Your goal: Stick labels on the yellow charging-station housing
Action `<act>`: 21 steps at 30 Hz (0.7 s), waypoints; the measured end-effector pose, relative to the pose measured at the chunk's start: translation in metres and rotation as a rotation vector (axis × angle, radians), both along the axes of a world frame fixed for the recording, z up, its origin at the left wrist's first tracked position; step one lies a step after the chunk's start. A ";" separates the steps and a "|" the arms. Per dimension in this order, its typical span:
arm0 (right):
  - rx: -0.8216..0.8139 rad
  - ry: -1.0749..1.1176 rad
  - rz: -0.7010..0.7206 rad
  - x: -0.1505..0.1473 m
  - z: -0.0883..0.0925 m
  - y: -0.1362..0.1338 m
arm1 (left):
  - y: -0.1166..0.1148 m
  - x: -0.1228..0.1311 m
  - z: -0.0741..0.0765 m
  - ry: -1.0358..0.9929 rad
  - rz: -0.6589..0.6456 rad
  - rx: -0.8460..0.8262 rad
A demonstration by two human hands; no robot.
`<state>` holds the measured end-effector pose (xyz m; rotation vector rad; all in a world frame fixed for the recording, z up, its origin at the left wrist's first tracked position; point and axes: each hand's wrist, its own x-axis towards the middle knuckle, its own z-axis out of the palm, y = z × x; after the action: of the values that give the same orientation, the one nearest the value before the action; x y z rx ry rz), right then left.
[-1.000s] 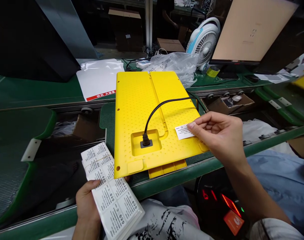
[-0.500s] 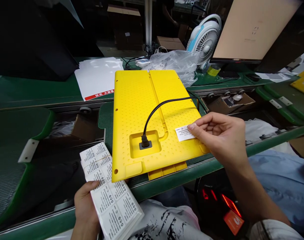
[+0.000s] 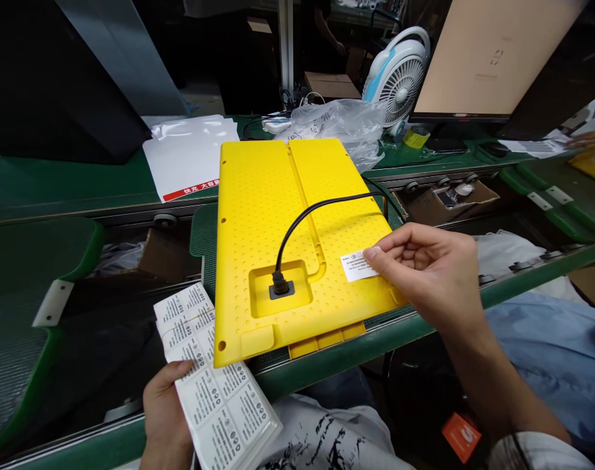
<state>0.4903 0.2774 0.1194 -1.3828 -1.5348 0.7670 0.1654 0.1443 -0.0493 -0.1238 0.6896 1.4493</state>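
Right hand [image 3: 429,281] pinching white label [image 3: 356,266] by its edge, on yellow perforated panel [image 3: 258,215], flat on green conveyor belt [image 3: 204,235] (flat seating likely steadies it). Left hand [image 3: 164,418] gripping label sheet [image 3: 219,398], held just beside panel's corner, within easy reach.

The yellow plastic panel [image 3: 262,196] is dotted with rows of small holes; the power cord [image 3: 317,206] is black, the label sheets [image 3: 219,405] and small label [image 3: 356,266] white with dark print, the conveyor belt [image 3: 204,238] dark green.
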 end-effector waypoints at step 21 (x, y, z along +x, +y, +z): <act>-0.004 -0.003 -0.006 -0.003 0.001 0.000 | 0.003 0.001 0.003 0.350 -0.094 -0.111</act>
<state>0.4872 0.2774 0.1206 -1.3911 -1.5315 0.7650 0.1661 0.1469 -0.0458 0.0789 1.0482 1.3551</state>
